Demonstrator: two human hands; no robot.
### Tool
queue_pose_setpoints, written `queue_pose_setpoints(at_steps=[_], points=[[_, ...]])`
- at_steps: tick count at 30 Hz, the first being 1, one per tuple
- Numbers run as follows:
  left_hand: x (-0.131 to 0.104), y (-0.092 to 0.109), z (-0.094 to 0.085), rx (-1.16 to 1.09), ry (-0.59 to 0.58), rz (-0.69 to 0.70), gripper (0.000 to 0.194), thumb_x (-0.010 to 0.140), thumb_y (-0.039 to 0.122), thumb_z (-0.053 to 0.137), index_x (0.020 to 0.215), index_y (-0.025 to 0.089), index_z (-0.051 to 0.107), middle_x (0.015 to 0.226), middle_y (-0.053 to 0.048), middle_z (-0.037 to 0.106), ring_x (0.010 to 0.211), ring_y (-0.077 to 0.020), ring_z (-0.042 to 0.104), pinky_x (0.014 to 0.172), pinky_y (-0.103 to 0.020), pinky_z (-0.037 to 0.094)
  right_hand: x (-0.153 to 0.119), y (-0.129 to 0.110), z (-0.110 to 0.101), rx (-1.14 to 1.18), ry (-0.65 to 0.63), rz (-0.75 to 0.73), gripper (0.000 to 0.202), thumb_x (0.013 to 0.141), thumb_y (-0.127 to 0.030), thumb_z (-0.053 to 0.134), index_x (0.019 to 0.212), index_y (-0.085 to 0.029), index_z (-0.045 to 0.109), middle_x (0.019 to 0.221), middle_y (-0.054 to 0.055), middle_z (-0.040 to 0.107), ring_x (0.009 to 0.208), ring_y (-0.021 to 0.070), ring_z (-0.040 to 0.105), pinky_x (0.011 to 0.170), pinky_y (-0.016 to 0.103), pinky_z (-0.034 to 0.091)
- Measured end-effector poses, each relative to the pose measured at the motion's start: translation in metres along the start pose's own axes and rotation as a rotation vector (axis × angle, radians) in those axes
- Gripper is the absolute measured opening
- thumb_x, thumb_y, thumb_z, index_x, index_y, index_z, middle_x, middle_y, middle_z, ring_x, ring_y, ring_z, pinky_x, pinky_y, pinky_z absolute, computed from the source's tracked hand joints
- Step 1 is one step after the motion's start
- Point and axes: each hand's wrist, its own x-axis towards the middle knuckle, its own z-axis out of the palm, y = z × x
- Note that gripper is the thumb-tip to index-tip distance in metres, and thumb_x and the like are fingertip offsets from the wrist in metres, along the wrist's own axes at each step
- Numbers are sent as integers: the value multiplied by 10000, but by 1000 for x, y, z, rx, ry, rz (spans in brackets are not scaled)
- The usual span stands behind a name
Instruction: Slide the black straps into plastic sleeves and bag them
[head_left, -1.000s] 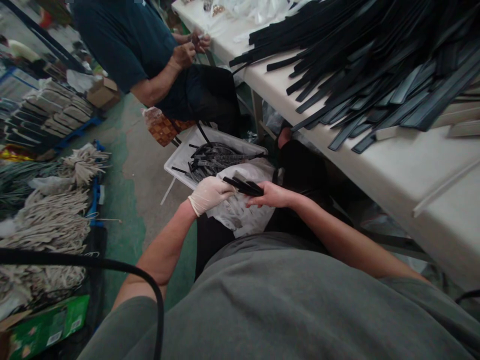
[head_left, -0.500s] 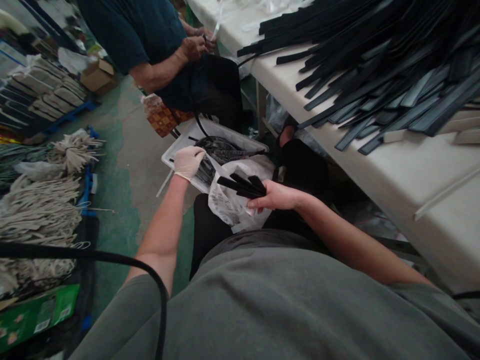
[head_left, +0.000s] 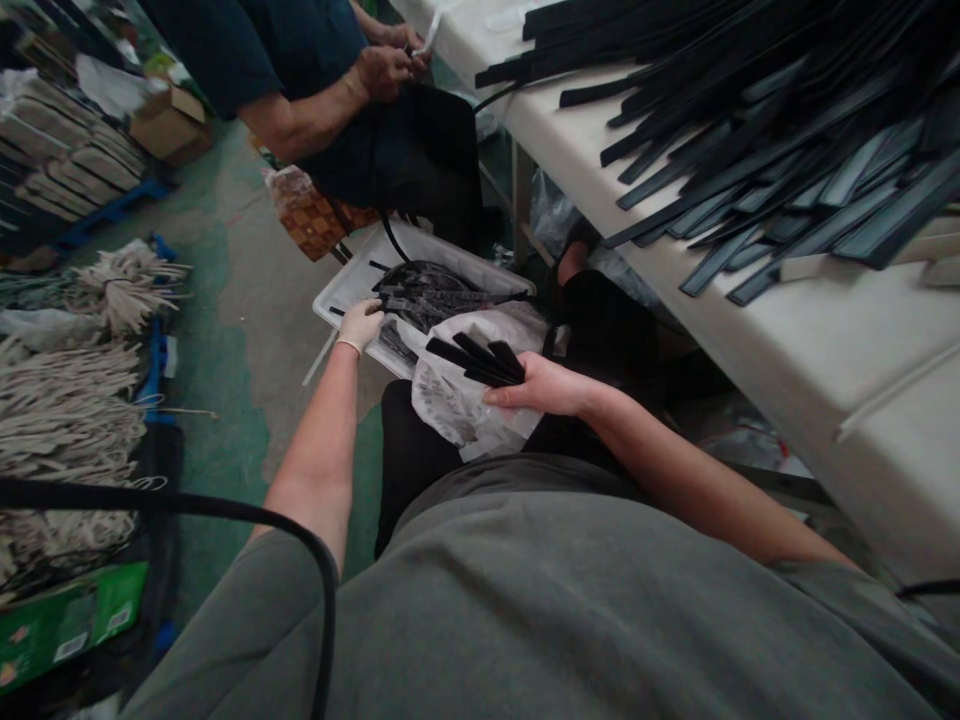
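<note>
My left hand point(head_left: 361, 326), in a pale glove, is closed at the near left side of a white plastic crate point(head_left: 330, 291). Its fingers pinch what looks like the edge of a white plastic bag point(head_left: 442, 400) that lies across my lap and the crate's near side. Dark printing shows on the bag. In the crate lies a heap of black strips point(head_left: 427, 290). My bare right hand point(head_left: 544, 385) is wrapped round several flat black strips point(head_left: 480, 358), fanned out to the left above the bag.
On the right, a pale-covered table point(head_left: 810, 350) carries a large pile of black strips point(head_left: 735, 130). A co-worker point(head_left: 300, 90) sits ahead, hands on a small item. Bundles of beige cords point(head_left: 75, 420) lie to the left, with a cardboard box point(head_left: 172, 125) beyond.
My left hand has moved left, away from the right hand, and the bag's edge has stretched out with it. My right hand still grips the strips, nearly in place.
</note>
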Motion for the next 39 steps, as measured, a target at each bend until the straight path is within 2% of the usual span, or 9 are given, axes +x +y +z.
queue_pose_setpoints(at_steps=[3,5,10,13,19,23,27,33,39], points=[[-30,1,-5,-185,288,-34,316,871,290,455,983,124,700,1039,-87,723,998,-183,636,919,-275,466,9,9,3,23,171,89,298,721,-394,734,607,-171,573,505,-49,521,435,63,394,434,217,313],[-70,6,-3,-310,315,-58,449,914,442,394,834,129,705,862,-79,723,870,-186,656,857,-290,498,16,16,5,39,254,143,284,723,-391,728,629,-176,568,485,-61,496,405,57,362,408,217,278],[-187,44,32,-525,-616,-10,428,777,576,610,695,174,731,729,-67,725,739,-213,666,764,-322,524,28,33,12,-11,312,125,238,726,-372,709,649,-181,589,486,-66,477,435,75,404,445,223,318],[-222,71,55,-569,-696,-68,360,758,535,643,709,192,742,726,-49,730,735,-218,664,753,-333,521,30,41,15,-83,357,54,176,718,-343,708,735,-174,662,571,-46,556,545,112,511,535,240,400],[-223,88,60,-674,-582,-90,259,765,430,648,701,201,749,758,-35,742,828,-225,683,848,-342,510,18,41,9,-104,371,102,235,767,-410,669,762,-178,626,515,-38,549,482,120,503,469,233,376],[-214,80,54,-932,-527,-331,314,694,459,722,816,171,750,832,-71,753,812,-219,701,824,-342,525,-7,34,3,61,283,96,378,870,-561,516,852,-189,580,589,-11,608,405,101,441,471,258,438],[-207,73,53,-1129,-412,-498,397,613,514,794,759,164,676,743,-58,721,778,-200,709,809,-335,541,-42,35,1,124,178,71,485,905,-622,430,762,-185,586,445,-36,463,465,134,481,595,276,487],[-205,81,56,-1154,-337,-473,432,667,574,756,774,166,662,815,-67,733,815,-190,713,846,-336,544,-77,32,16,110,121,172,489,880,-600,494,649,-180,588,467,-13,495,447,118,475,505,249,409],[-206,90,58,-1178,-353,-461,419,702,531,756,894,161,713,941,-94,753,883,-210,715,843,-323,539,-68,35,27,98,172,203,415,821,-561,566,641,-189,527,588,9,586,419,94,482,438,231,374]])
